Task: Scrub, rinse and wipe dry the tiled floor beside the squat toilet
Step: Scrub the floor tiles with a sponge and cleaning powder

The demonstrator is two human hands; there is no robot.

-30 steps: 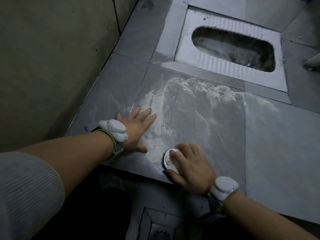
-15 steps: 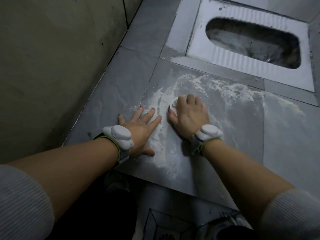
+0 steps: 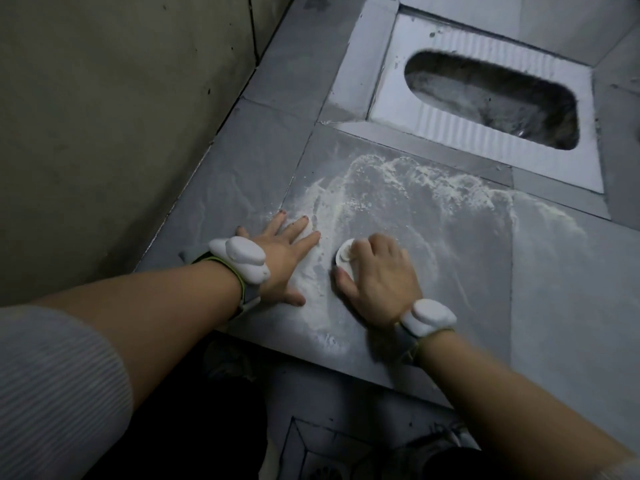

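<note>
scrubbing tile by squat toilet

right hand [image 3: 379,278] curls over a round white scrubber [image 3: 344,258], pressing it on the grey floor tile [image 3: 450,271] w/ white foam [image 3: 398,174] smeared around. left hand [image 3: 284,252] lies flat, fingers spread, just beside. squat toilet [image 3: 485,98] sits behind the foamy patch.

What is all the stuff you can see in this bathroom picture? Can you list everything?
squat toilet: one, pale rim with dark bowl, upper right
tiled floor: grey, across the middle
white foam or powder: smears on the tile in front of the toilet
round scrubber: one, white, under the right hand
wall: greenish grey, left
floor drain: one, dark, bottom edge
wrist devices: two, white, one per wrist
left hand: flat on the tile
right hand: grips the scrubber
</note>
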